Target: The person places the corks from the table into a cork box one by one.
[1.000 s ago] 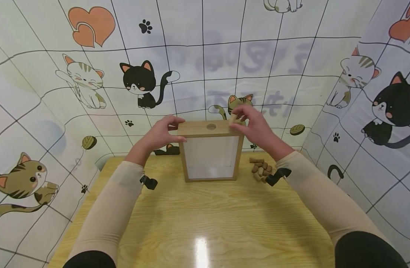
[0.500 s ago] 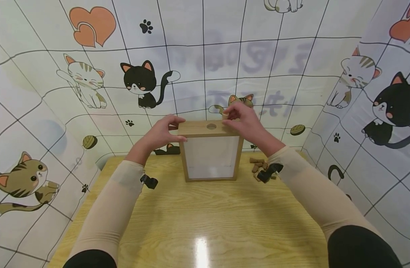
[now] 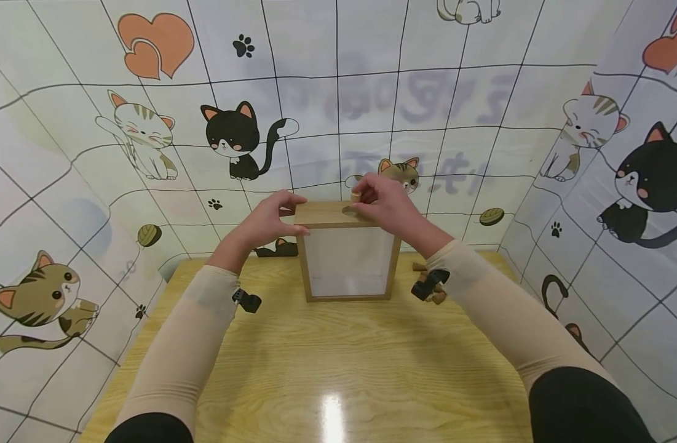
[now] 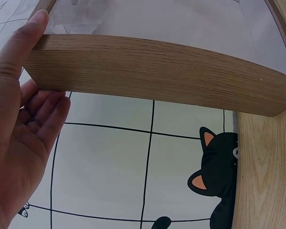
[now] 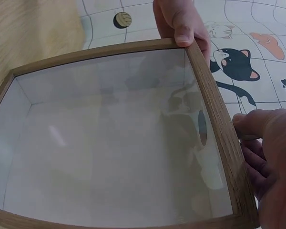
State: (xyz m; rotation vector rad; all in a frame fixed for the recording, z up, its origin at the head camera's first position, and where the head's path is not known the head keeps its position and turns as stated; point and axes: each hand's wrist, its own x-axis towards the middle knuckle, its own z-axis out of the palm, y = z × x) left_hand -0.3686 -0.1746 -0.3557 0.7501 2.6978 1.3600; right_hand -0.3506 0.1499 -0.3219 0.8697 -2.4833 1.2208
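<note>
A shallow wooden box [image 3: 349,261] with a clear front panel stands upright on the table, a round hole [image 3: 347,210] in its top face. My left hand [image 3: 266,218] grips the box's upper left corner, thumb at the front edge and fingers behind, as the left wrist view shows around the wooden frame [image 4: 157,69]. Between thumb and fingers of my right hand [image 3: 388,202] is a small light-brown cork [image 3: 355,197], right beside the hole. In the right wrist view the fingers of this hand [image 5: 274,148] hide the cork; the hole [image 5: 202,128] shows through the panel.
A small pile of corks [image 3: 439,298] lies on the table right of the box, partly hidden by the right wrist's camera [image 3: 429,284]. Behind the wooden table [image 3: 294,357] hangs a white sheet [image 3: 316,104] printed with cats.
My right hand has moved left along the box's top with the cork, from the right end to the hole. The left hand keeps its grip on the corner, and the box has not moved.
</note>
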